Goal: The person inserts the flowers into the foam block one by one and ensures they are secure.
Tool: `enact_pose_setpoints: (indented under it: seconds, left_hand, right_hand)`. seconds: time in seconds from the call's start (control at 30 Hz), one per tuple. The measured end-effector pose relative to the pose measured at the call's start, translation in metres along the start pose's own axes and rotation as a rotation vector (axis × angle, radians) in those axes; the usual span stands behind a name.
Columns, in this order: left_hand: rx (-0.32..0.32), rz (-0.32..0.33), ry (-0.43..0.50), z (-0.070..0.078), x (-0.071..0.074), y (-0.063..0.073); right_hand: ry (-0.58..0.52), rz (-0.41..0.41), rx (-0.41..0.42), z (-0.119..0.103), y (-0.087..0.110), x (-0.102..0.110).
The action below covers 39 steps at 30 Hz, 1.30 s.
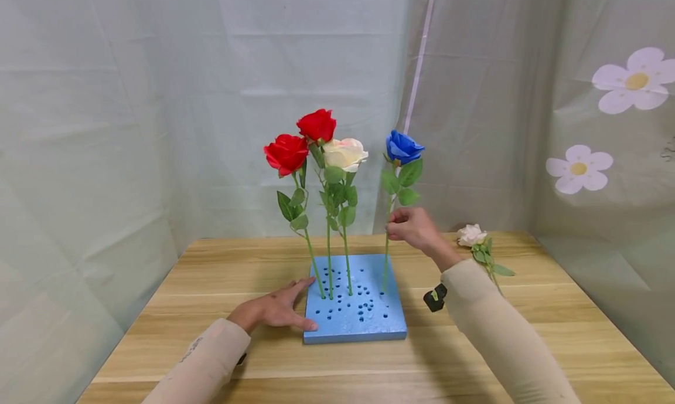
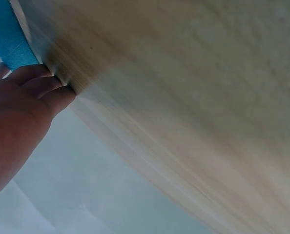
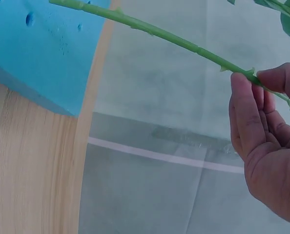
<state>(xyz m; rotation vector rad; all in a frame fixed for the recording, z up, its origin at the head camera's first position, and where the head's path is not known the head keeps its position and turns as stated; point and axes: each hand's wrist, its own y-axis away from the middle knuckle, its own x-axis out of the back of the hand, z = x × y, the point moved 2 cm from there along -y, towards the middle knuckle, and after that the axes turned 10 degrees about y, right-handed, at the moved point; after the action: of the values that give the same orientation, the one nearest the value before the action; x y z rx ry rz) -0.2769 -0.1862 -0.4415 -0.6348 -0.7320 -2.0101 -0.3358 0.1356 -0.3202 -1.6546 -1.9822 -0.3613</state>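
Observation:
My right hand (image 1: 413, 228) pinches the stem of a blue rose (image 1: 404, 147) between thumb and fingertips, partway up. The rose stands nearly upright, its lower stem end right at the top of a blue perforated block (image 1: 358, 328). In the right wrist view the green stem (image 3: 174, 39) runs from the block to the pinching hand (image 3: 267, 126). My left hand (image 1: 279, 307) rests against the block's left side, thumb near the front corner, fingers extended. Two red roses (image 1: 286, 154) and a cream rose (image 1: 345, 154) stand in holes on the block's left half.
A pale rose (image 1: 471, 235) lies on the wooden table (image 1: 227, 275) at the back right, its stem partly behind the right sleeve. Grey-white curtains (image 1: 295, 52) hang behind and on both sides of the table. Several small holes dot the block around the stems.

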Motion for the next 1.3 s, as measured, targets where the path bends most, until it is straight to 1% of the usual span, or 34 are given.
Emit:
enact_pose_setpoints:
  seconds: [0.27,0.33,0.5,0.63,0.93,1.07,1.23,1.3]
  left_hand:
    - [0.001,-0.005,0.005,-0.001,0.0,0.0]
    - [0.005,-0.005,0.006,-0.001,0.0,0.0]
    - [0.013,-0.006,0.011,-0.001,0.0,-0.001]
    - [0.014,-0.004,0.009,-0.001,-0.001,-0.001]
    - [0.007,-0.001,0.005,0.0,-0.001,-0.001]
    - [0.008,0.0,0.007,-0.001,-0.001,-0.002]
    - [-0.015,0.005,0.007,-0.001,-0.001,-0.003]
    - [-0.016,0.005,0.005,-0.001,-0.001,-0.002]
  right_hand:
    - [0.01,0.032,0.019,0.002,-0.001,-0.008]
    - [-0.004,0.035,0.027,0.003,-0.001,-0.01]
    - [-0.03,0.028,0.051,0.004,-0.001,-0.017]
    - [-0.024,0.02,0.058,0.004,-0.002,-0.023]
    - [-0.028,0.006,0.104,0.004,-0.002,-0.032]
    - [-0.02,-0.014,0.101,0.004,0.0,-0.034]
    - [-0.036,-0.045,0.047,0.004,0.002,-0.036]
    - [-0.049,-0.061,0.017,0.004,0.002,-0.037]
